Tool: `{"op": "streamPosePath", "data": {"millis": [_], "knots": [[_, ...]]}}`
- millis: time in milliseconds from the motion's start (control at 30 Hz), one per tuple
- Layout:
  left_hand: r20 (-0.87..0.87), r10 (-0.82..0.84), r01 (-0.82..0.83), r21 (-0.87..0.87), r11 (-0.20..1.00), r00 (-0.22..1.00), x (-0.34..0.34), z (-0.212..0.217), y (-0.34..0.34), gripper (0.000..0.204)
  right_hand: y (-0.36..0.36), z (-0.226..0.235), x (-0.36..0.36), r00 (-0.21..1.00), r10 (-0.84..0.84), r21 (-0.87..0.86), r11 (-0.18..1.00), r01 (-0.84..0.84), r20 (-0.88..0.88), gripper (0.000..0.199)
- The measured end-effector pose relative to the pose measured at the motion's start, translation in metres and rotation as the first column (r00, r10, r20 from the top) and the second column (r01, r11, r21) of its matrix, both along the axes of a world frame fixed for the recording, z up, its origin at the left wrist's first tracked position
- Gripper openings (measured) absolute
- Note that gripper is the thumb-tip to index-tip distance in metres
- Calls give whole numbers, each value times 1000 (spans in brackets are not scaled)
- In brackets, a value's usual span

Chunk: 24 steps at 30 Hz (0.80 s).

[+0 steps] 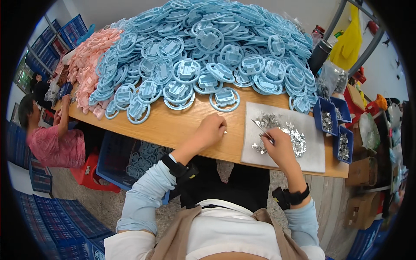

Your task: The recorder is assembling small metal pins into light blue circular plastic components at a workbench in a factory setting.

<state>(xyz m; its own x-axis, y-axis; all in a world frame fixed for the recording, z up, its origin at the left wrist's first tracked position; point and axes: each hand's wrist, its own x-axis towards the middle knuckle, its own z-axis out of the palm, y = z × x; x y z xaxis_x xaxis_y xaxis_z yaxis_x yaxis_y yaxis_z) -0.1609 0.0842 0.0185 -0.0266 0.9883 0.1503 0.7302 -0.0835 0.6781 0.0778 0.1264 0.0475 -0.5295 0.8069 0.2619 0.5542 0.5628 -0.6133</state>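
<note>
The person at the counter (173, 125) has the left hand (210, 130) above the bare wood near its front edge, the fingers curled together with a small bright piece (225, 132) pinched at their tips; I can't make out its shape from here. The right hand (279, 145) grips a pair of tweezers (263, 131), fingers closed around them, tips pointing in over the loose silvery metal pieces (297, 138). Those lie scattered on a pale, square mat (315, 154) at the right of the counter.

Beyond both hands rises a huge heap of light-blue ring-shaped parts (208, 41), taking up most of the back of the counter. Its front edge spills forward, so that one ring (224, 99) lies just past the left hand. To the left, a pile of pink parts (89, 58) runs up against the blue. Three small blue bins (343, 159) of metal bits crowd the mat's right side, and behind them a clear plastic bag (333, 77) and a dark bottle (320, 56) hem in that corner, near a yellow cloth (348, 43) and a grey metal post (367, 47).

Under the counter, a blue crate (112, 158) holds more rings. Beside it a red stool (92, 173) stands by a co-worker in a pink top (58, 145). Blue crates (56, 221) fill the floor at lower left; cardboard boxes (362, 210) stand at the right.
</note>
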Motion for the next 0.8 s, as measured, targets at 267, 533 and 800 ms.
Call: {"op": "streamPosePath", "data": {"millis": [267,533,800], "knots": [[183,-98,58,210,976,978,30,17,18,23,-12,-13,22,995,-84,28,996,86,-52,11],[-641,367,-260,259,930,675,-137,52,98,76,-13,-8,30,960,-180,-68,983,169,-215,11],[-784,200,-374,-45,926,588,-131,83,121,101,-23,-17,57,939,-285,-201,948,246,-192,10]]}}
